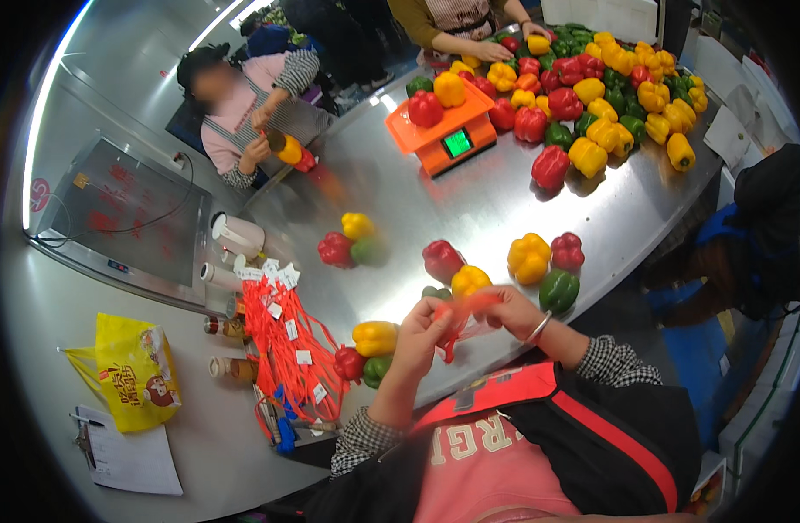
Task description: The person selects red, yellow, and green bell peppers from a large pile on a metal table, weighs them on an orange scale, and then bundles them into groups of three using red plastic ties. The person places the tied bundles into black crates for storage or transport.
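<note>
Between my hands a red net bag (pixel 464 320) is stretched, blurred by motion. My left hand (pixel 421 333) pinches one side of it, and my right hand (pixel 514 315), with a bracelet at the wrist, grips the other. Just beyond the bag are a yellow bell pepper (pixel 470 281), a red bell pepper (pixel 443 260) and a green pepper (pixel 435 292) partly hidden by my left hand. Right of them sits another trio: yellow (pixel 529 258), red (pixel 567 252) and green (pixel 559 291) peppers. By my left forearm lies a third cluster with a yellow pepper (pixel 375 338) on top.
Red net bags (pixel 292 353) with white tags pile up at the left, beside jars (pixel 224 327). An orange scale (pixel 439 131) carries peppers on the steel table (pixel 400 202). A large pepper heap (pixel 589 91) covers the far right. Two co-workers stand across, one holding bagged peppers (pixel 294 151).
</note>
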